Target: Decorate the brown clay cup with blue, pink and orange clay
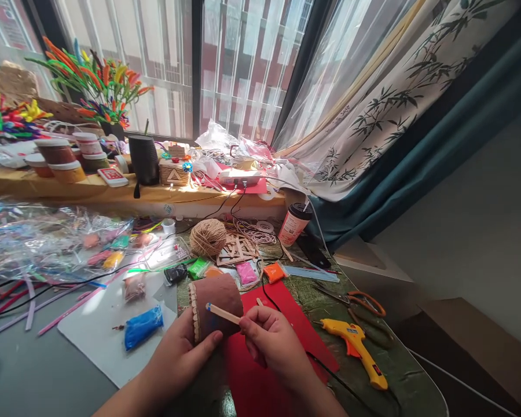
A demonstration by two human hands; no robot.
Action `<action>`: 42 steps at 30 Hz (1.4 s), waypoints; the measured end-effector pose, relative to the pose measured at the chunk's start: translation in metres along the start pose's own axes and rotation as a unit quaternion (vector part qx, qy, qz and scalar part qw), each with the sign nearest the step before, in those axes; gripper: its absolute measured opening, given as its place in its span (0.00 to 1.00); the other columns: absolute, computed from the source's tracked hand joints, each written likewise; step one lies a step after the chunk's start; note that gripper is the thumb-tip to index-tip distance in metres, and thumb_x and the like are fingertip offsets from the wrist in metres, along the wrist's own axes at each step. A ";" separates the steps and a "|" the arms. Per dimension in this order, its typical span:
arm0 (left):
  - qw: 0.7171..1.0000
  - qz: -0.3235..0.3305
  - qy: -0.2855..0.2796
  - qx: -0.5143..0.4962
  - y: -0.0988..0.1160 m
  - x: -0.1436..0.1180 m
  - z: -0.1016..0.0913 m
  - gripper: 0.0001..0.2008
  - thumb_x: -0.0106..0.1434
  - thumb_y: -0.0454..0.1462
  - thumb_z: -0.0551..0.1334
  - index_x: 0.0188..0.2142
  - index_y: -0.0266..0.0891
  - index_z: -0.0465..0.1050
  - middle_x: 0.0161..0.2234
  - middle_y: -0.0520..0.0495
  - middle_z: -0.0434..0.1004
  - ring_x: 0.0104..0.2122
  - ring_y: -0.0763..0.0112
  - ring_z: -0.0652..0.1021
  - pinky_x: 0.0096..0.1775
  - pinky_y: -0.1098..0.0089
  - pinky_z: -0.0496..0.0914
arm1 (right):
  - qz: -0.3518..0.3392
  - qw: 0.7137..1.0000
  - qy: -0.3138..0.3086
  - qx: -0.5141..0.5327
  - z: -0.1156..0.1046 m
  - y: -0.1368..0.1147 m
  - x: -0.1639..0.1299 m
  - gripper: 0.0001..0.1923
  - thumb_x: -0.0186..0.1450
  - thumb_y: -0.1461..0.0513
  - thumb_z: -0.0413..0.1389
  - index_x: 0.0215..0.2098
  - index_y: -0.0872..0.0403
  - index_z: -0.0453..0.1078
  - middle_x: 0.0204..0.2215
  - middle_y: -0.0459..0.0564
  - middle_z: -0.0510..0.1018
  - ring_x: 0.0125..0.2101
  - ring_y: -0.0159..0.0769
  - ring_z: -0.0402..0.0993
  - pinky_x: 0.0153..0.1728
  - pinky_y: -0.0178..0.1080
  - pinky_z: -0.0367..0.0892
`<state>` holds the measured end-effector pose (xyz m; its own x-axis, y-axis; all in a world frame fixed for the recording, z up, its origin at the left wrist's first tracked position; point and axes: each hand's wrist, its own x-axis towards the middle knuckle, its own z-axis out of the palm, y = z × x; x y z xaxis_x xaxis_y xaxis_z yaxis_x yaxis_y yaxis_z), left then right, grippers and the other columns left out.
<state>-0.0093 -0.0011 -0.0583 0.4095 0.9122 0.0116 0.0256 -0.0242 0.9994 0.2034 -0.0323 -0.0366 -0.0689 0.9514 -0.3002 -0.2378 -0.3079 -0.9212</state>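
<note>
A: Head view shows the left hand (178, 356) cupping a squat brown clay-covered cylinder (215, 304), fingers wrapped round its side, just above the red felt sheet (260, 370) on the surface (39, 376).

B: And the right hand (271, 341)?

A: Its fingers are pinched shut on a flat pale wooden craft stick with a blue tip (223, 313), laid against the cylinder. A row of like sticks already lines the left rim.

B: So, by the look of it, mid-way through cladding the piece?

A: That's my reading. Placing this stick likely calls for lining it up beside the row and pressing it in (the yellow hot-glue gun (356, 344) lies near, on the right).
</note>
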 end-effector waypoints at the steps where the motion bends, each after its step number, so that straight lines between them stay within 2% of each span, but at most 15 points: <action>1: 1.000 0.007 -0.001 0.005 0.002 0.000 0.000 0.20 0.68 0.51 0.71 0.51 0.41 0.79 0.43 0.41 0.90 0.45 0.50 0.87 0.50 0.58 0.80 | 0.008 1.000 -0.006 -0.006 -0.001 -0.001 0.000 0.35 0.50 0.33 0.73 0.27 0.52 0.68 0.10 0.35 0.66 0.11 0.23 0.51 0.13 0.30 0.42; 9: 0.999 -0.011 0.019 -0.043 0.000 0.000 -0.002 0.22 0.67 0.51 0.72 0.53 0.40 0.78 0.48 0.39 0.89 0.46 0.49 0.87 0.49 0.59 0.80 | 0.019 0.999 -0.025 -0.036 -0.005 -0.012 0.001 0.35 0.49 0.34 0.75 0.25 0.51 0.67 0.11 0.36 0.66 0.13 0.23 0.52 0.14 0.30 0.44; 15: 0.998 0.012 0.000 -0.065 -0.002 -0.002 -0.002 0.22 0.68 0.53 0.70 0.51 0.40 0.80 0.44 0.40 0.89 0.44 0.50 0.87 0.46 0.62 0.81 | 0.021 0.999 -0.035 -0.036 -0.006 -0.014 0.001 0.35 0.49 0.35 0.75 0.24 0.50 0.64 0.11 0.33 0.63 0.13 0.23 0.48 0.15 0.32 0.42; 20: 0.999 0.038 0.010 -0.011 0.004 -0.002 -0.004 0.22 0.73 0.55 0.63 0.38 0.39 0.81 0.34 0.43 0.86 0.33 0.58 0.83 0.38 0.66 0.79 | 0.014 0.998 -0.031 -0.048 -0.005 -0.013 -0.001 0.37 0.46 0.35 0.76 0.22 0.50 0.62 0.14 0.33 0.62 0.15 0.23 0.48 0.17 0.33 0.41; 26: 0.998 0.012 0.057 0.031 0.011 -0.005 -0.003 0.23 0.67 0.56 0.67 0.28 0.40 0.80 0.26 0.46 0.80 0.28 0.59 0.79 0.32 0.67 0.76 | -0.010 0.998 -0.004 -0.068 -0.001 -0.010 -0.004 0.35 0.49 0.35 0.75 0.23 0.50 0.63 0.17 0.36 0.63 0.18 0.25 0.50 0.20 0.35 0.43; 29: 0.997 0.026 0.065 0.043 0.011 -0.004 -0.004 0.22 0.69 0.55 0.67 0.30 0.40 0.82 0.26 0.46 0.81 0.27 0.61 0.79 0.30 0.68 0.75 | -0.015 0.998 0.000 -0.060 0.002 -0.010 -0.004 0.35 0.50 0.36 0.75 0.24 0.50 0.63 0.17 0.36 0.62 0.19 0.26 0.50 0.21 0.35 0.45; 31: 0.997 0.038 0.055 0.032 0.009 -0.004 -0.005 0.22 0.70 0.55 0.65 0.34 0.39 0.84 0.29 0.45 0.84 0.29 0.59 0.81 0.33 0.67 0.76 | -0.023 0.998 -0.002 -0.054 0.003 -0.010 -0.004 0.34 0.51 0.36 0.75 0.24 0.50 0.63 0.17 0.36 0.62 0.20 0.27 0.50 0.22 0.35 0.46; 34: 0.998 0.043 0.041 0.000 0.006 -0.004 -0.007 0.22 0.69 0.55 0.67 0.43 0.39 0.86 0.37 0.42 0.88 0.35 0.55 0.84 0.40 0.64 0.79 | -0.058 0.996 0.013 -0.068 0.005 -0.008 -0.009 0.32 0.54 0.38 0.73 0.24 0.50 0.64 0.19 0.38 0.64 0.21 0.29 0.53 0.24 0.36 0.50; 36: 0.998 0.039 0.037 -0.014 0.005 -0.004 -0.007 0.23 0.69 0.55 0.67 0.46 0.38 0.86 0.40 0.41 0.89 0.37 0.53 0.85 0.42 0.63 0.79 | -0.114 0.985 0.040 -0.120 0.006 -0.008 -0.016 0.28 0.60 0.41 0.71 0.23 0.49 0.64 0.19 0.40 0.65 0.22 0.31 0.56 0.25 0.37 0.51; 40: 0.997 0.012 0.072 -0.026 0.000 -0.002 -0.007 0.22 0.70 0.55 0.67 0.49 0.40 0.85 0.41 0.42 0.89 0.42 0.51 0.85 0.47 0.62 0.79 | -0.272 0.927 0.044 -0.255 0.010 -0.013 -0.030 0.22 0.67 0.53 0.65 0.21 0.49 0.64 0.18 0.41 0.64 0.21 0.33 0.58 0.27 0.40 0.54; 41: 0.996 0.006 0.086 -0.029 -0.002 -0.002 -0.008 0.22 0.70 0.55 0.67 0.48 0.40 0.85 0.41 0.43 0.89 0.44 0.50 0.85 0.48 0.62 0.79 | -0.278 0.926 0.037 -0.253 0.012 -0.014 -0.031 0.22 0.68 0.53 0.65 0.21 0.50 0.65 0.18 0.42 0.64 0.21 0.33 0.58 0.28 0.40 0.54; 42: 0.995 0.003 0.098 -0.032 -0.005 -0.002 -0.009 0.23 0.70 0.56 0.67 0.48 0.40 0.85 0.42 0.43 0.89 0.44 0.50 0.85 0.47 0.63 0.79 | -0.260 0.937 0.031 -0.230 0.013 -0.014 -0.030 0.22 0.68 0.51 0.65 0.22 0.50 0.66 0.19 0.42 0.65 0.21 0.33 0.58 0.27 0.40 0.54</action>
<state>-0.0181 0.0009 -0.0629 0.2244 0.9743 0.0174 -0.0369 -0.0093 0.9993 0.1964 -0.0566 -0.0113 0.0010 0.9757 0.2191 0.2203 0.2135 -0.9518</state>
